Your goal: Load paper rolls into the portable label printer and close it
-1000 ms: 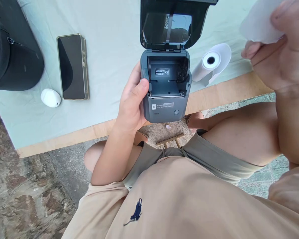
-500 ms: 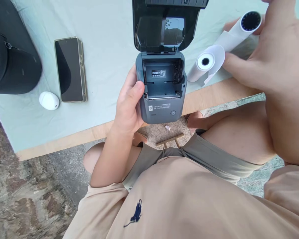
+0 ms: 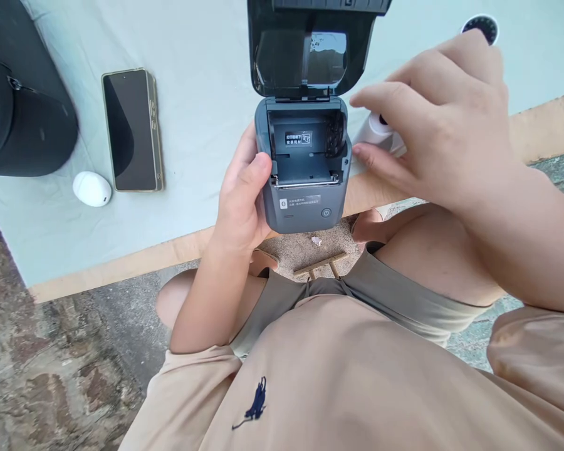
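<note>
The left hand clasps the open printer at the near edge of the surface, its lid up and its bay vacant. The right hand closes its grip on the paper roll just right of the printer. The roll's loose tail could unwind or crease. A second roll lies farther right.

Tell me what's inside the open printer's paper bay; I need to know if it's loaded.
The printer bay shows bare grey walls and a small label, no roll. The paper roll lies beside it under the right hand, mostly covered.
</note>
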Demonstrator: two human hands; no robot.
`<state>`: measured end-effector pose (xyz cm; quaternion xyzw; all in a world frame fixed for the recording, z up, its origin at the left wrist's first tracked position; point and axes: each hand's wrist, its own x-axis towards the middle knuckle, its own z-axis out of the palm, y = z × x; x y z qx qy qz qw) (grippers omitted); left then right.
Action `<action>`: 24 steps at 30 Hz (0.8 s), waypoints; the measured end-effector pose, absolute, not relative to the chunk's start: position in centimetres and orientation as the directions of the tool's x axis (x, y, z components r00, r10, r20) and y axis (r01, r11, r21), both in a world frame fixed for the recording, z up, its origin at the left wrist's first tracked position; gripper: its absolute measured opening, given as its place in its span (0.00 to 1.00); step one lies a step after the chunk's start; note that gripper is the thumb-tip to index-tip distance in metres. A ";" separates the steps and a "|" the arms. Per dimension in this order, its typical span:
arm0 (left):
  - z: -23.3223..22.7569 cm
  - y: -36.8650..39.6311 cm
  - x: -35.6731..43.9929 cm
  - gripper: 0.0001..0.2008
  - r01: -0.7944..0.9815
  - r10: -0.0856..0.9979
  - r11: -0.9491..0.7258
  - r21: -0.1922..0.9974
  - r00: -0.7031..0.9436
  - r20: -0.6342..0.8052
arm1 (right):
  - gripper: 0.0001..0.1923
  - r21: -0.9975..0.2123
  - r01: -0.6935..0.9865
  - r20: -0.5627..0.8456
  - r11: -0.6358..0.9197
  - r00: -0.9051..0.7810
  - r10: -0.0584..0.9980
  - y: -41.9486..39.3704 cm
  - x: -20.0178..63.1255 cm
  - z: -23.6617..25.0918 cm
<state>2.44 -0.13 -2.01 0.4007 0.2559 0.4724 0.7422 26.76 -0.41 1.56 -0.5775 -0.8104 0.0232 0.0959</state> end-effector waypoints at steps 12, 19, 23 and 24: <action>-2.6 0.1 2.4 0.21 -0.464 0.905 0.213 0.860 0.426 0.005 | 0.27 -0.925 0.270 0.281 0.266 0.016 0.960 -1.6 26.4 2.9; -2.4 -0.2 2.4 0.19 -0.481 0.911 0.218 0.849 0.413 0.000 | 0.19 -0.995 0.003 -0.102 -0.102 0.027 0.994 -1.2 24.6 5.8; -1.9 -0.2 2.5 0.21 -0.430 0.895 0.246 0.868 0.444 -0.034 | 0.17 -0.849 -0.072 -0.528 -0.524 0.067 0.846 -0.4 23.9 8.0; -1.8 -0.2 2.5 0.21 -0.432 0.892 0.248 0.867 0.452 -0.030 | 0.19 -0.841 -0.022 -0.541 -0.541 0.064 0.838 -0.5 24.0 8.0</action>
